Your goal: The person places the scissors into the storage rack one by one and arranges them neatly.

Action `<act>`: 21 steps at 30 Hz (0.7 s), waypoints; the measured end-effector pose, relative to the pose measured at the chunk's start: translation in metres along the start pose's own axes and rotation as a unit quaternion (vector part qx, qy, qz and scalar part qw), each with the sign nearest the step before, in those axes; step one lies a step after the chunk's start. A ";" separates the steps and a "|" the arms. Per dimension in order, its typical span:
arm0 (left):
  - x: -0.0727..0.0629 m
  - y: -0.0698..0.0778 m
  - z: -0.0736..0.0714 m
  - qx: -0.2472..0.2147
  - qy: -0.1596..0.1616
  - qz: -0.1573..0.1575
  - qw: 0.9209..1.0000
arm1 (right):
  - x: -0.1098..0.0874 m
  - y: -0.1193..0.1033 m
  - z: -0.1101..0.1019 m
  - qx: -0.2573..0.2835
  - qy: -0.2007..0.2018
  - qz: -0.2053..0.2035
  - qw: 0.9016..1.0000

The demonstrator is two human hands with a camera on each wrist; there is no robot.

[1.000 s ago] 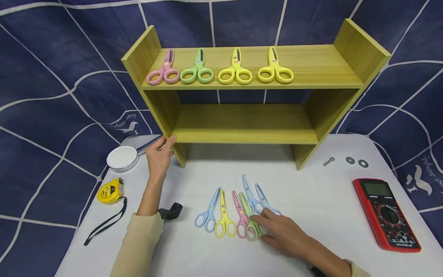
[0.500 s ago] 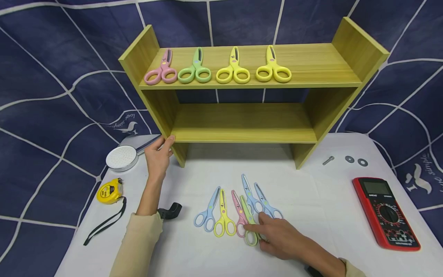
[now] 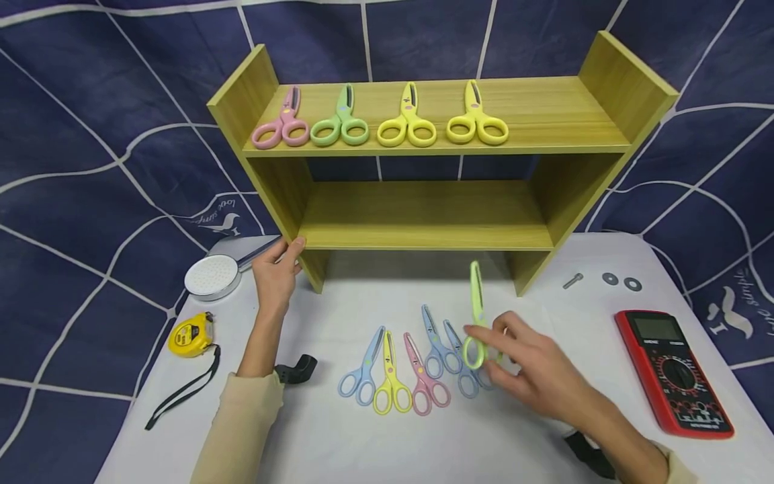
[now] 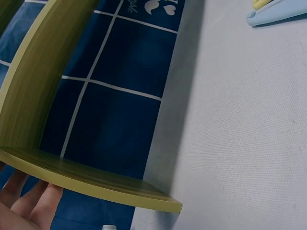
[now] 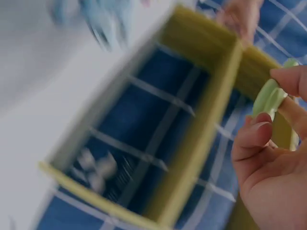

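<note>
Pinching, head view: right hand [image 3: 538,366] grasps one pair of light-green scissors [image 3: 477,306] above the table [image 3: 345,457], tips toward the shelf [image 3: 423,215]; left hand [image 3: 275,275] grips the shelf's side.
Top board [image 3: 550,111], head view: one pink pair [image 3: 286,118], one green pair [image 3: 345,115], two yellow pairs [image 3: 409,117].
Tabletop scissors, head view: three blue [image 3: 367,363], one yellow [image 3: 391,375], one pink [image 3: 424,376].
Left wrist view: fingers [image 4: 45,206] behind the side panel [image 4: 96,184], largely hidden from the head camera.
Right wrist view: palm side of the pinch on the light-green handle [image 5: 267,98].

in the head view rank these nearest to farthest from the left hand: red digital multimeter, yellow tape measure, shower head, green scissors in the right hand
1. Shower head: just left of the left hand
2. Yellow tape measure: lower left
3. Green scissors: to the right, held by the right hand
4. Red digital multimeter: far right
</note>
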State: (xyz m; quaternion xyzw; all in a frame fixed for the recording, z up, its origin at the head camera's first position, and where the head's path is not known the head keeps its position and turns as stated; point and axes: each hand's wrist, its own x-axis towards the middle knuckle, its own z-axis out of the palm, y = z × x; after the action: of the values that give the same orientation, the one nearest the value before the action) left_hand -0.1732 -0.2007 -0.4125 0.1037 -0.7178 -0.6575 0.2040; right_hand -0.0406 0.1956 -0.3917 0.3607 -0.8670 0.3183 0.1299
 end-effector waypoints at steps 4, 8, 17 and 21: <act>0.000 0.000 0.001 -0.003 -0.010 0.008 1.000 | 0.018 0.000 -0.046 -0.046 0.064 -0.004 0.997; 0.000 0.000 0.000 0.002 -0.010 0.011 1.000 | 0.033 0.000 -0.078 -0.080 0.128 -0.025 0.988; 0.000 0.001 -0.002 0.000 0.000 0.005 1.000 | 0.053 -0.005 -0.101 -0.123 0.203 0.014 0.971; -0.001 0.002 -0.001 -0.002 0.000 0.005 1.000 | 0.061 -0.008 -0.107 -0.109 0.266 0.033 0.957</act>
State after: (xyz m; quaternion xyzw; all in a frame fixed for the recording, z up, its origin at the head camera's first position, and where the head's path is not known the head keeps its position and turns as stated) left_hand -0.1718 -0.2011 -0.4107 0.1000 -0.7169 -0.6581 0.2075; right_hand -0.0783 0.2270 -0.2789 0.2176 -0.8422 0.3105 0.3833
